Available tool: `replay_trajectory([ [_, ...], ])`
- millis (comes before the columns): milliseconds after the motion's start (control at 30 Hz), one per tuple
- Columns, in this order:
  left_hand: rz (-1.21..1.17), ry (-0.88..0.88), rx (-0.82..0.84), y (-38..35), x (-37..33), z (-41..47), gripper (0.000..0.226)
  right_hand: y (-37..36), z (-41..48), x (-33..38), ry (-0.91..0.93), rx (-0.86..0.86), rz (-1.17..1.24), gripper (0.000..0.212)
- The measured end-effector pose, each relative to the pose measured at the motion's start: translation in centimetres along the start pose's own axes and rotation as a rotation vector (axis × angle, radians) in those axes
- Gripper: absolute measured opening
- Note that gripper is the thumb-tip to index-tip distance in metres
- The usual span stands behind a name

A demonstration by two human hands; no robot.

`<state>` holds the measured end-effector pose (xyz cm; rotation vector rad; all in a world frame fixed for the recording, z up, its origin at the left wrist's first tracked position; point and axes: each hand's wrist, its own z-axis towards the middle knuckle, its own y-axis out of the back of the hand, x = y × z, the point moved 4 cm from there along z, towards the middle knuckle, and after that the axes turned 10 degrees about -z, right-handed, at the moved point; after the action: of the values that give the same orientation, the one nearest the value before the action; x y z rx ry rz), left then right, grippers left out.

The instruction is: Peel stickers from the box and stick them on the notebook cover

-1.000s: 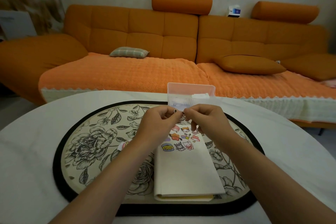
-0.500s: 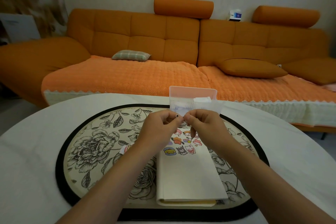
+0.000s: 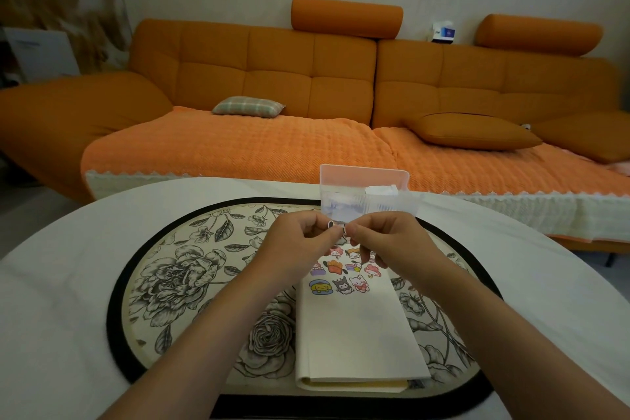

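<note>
The left hand [image 3: 300, 244] and the right hand [image 3: 388, 242] meet fingertip to fingertip above the far end of the notebook [image 3: 358, 327]. Both pinch one small sticker [image 3: 330, 224] between thumb and fingertips, with the other fingers curled. The cream notebook lies closed on a flowered mat [image 3: 170, 283], toward four o'clock from the mat's middle, and a cluster of cartoon stickers [image 3: 341, 274] is on its far end. The clear plastic box [image 3: 368, 196] stands open at twelve o'clock from the notebook, lid upright, with paper inside. The mat lies on a white bench [image 3: 51, 283], with an orange sofa [image 3: 272, 78] beyond it at twelve o'clock.
</note>
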<state>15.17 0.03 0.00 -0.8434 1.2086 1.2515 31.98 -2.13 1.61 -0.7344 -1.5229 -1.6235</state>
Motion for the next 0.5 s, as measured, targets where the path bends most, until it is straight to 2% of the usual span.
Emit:
replay_trajectory([
  [500, 0.028, 0.012, -0.033, 0.09, -0.45, -0.35, 0.016, -0.61, 0.16, 0.29, 0.09, -0.087, -0.183, 0.014],
])
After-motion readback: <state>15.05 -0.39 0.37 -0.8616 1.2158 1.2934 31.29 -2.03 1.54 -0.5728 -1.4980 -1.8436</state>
